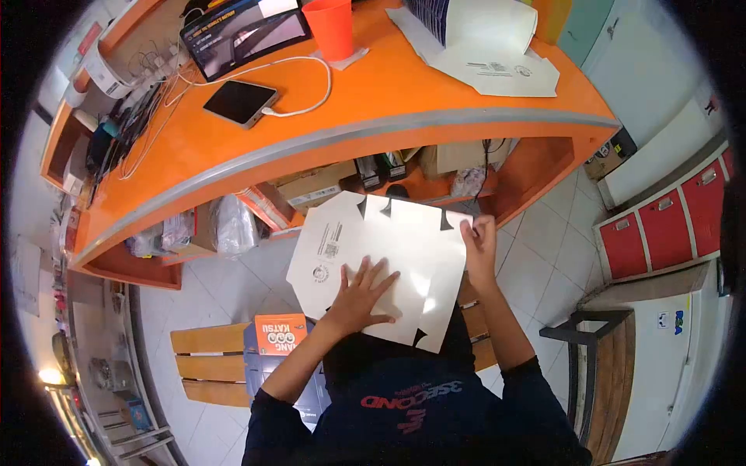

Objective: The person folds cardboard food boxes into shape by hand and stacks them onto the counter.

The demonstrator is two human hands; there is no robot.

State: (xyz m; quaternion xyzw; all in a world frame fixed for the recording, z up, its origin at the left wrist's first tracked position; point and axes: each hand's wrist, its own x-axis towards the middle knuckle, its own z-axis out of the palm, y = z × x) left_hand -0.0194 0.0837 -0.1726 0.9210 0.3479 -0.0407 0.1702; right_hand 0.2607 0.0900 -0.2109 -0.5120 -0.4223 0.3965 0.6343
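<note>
A flat white cardboard box blank (396,260) with black-marked notches along its edges and small printing lies across my lap. My left hand (361,301) rests flat on its face, fingers spread. At the blank's far right corner, my right hand (480,239) has its fingers closed on the edge. To the left, on a slatted wooden bench (208,353), lie printed cardboard pieces (281,340), one orange with "KATSU" lettering and the rest dark blue.
Ahead stands a curved orange counter (435,89) holding more white blanks (497,74), an orange cup (332,29), a tablet (245,35) and a phone (241,102) on a white cable. Boxes and plastic bags (233,225) fill its lower shelf. Red drawers (664,221) are at right.
</note>
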